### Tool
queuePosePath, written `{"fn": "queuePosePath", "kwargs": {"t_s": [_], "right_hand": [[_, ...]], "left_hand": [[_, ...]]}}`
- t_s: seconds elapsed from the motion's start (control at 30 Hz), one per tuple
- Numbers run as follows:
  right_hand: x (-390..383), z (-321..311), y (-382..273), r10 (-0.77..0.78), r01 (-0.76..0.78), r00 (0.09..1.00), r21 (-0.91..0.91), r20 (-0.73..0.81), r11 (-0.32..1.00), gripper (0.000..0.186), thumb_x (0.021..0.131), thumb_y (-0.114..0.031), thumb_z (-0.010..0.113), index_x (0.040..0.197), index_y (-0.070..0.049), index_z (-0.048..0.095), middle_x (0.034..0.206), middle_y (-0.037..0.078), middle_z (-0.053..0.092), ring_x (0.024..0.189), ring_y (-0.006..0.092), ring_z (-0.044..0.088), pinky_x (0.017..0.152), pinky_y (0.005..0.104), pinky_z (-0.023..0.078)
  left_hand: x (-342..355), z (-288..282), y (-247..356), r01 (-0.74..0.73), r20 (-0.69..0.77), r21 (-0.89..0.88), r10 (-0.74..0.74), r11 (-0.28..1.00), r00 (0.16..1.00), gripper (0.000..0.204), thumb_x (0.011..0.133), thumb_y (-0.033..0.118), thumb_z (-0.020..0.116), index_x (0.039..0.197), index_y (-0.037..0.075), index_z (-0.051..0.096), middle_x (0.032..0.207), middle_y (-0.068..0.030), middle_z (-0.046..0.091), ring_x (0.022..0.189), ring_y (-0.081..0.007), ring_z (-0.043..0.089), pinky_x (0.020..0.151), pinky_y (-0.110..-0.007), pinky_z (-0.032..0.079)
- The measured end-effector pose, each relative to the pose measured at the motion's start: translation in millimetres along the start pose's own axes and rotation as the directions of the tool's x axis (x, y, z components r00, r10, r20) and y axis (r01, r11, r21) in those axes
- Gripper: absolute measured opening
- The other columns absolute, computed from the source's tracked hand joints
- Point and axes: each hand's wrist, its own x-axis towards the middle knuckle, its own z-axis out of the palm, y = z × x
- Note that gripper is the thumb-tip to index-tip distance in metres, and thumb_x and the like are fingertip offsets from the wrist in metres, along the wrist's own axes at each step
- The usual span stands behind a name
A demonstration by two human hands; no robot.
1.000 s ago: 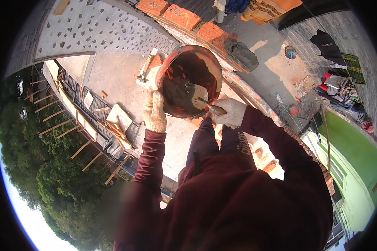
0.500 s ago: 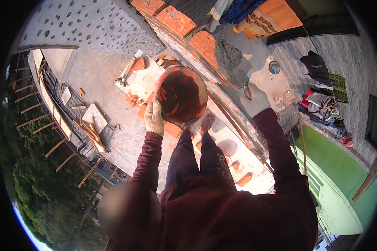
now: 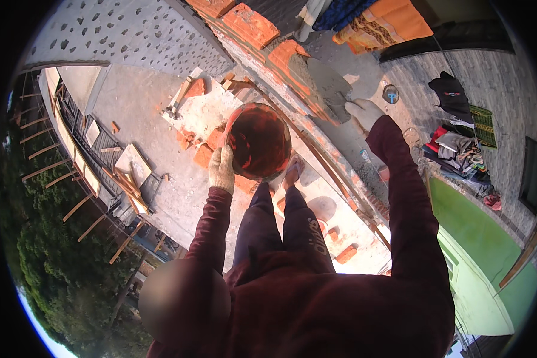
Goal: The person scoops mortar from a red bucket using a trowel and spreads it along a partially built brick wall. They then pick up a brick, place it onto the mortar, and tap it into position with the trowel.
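"Beside the brick wall (image 3: 311, 124), concrete floor (image 3: 140, 98) below?"

"Bucket (image 3: 284, 136): mouth up, axis roughly upright, left hand (image 3: 222, 170) pinching its rim. Right hand (image 3: 365, 113)'s near mortar (image 3: 325, 89); grip, can't tell."

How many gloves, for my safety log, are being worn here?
2: the left-hand glove, at the bucket's rim; and the right-hand glove, near the grey mortar on the wall.

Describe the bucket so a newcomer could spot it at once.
Find the brick wall running diagonally across the picture. Below it, the gloved left hand holds the bucket by its rim. Unlike the orange bricks nearby, it is large, round and open, reddish inside.
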Motion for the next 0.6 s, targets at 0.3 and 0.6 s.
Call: {"fn": "queuePosePath", "kwargs": {"t_s": [0.3,0.6], "right_hand": [[4,-21,24,-0.008,0.021,0.999,-0.337,0.039,0.941,0.044,0.1,-0.039,0.055,0.114,0.0,0.068,0.066,0.009,0.06,0.05,0.0213,0.059,0.051,0.0397,0.048],[-15,-45,33,0.066,-0.061,0.998,-0.322,0.002,0.945,0.034,0.099,-0.034,0.057,0.104,-0.001,0.064,0.07,0.012,0.062,0.055,0.0239,0.06,0.053,0.0405,0.047]], "left_hand": [[-2,-7,3,0.029,0.075,0.066,-0.034,0.997,0.997,0.03,0.108,0.035,0.059,0.094,0.008,0.063,0.084,0.0079,0.055,0.076,-0.0029,0.046,0.068,-0.023,0.04],[15,-5,5,-0.071,0.066,0.045,0.068,0.996,0.996,0.033,0.108,0.039,0.057,0.091,0.011,0.063,0.083,0.0081,0.053,0.077,-0.0033,0.046,0.068,-0.023,0.04]]}}
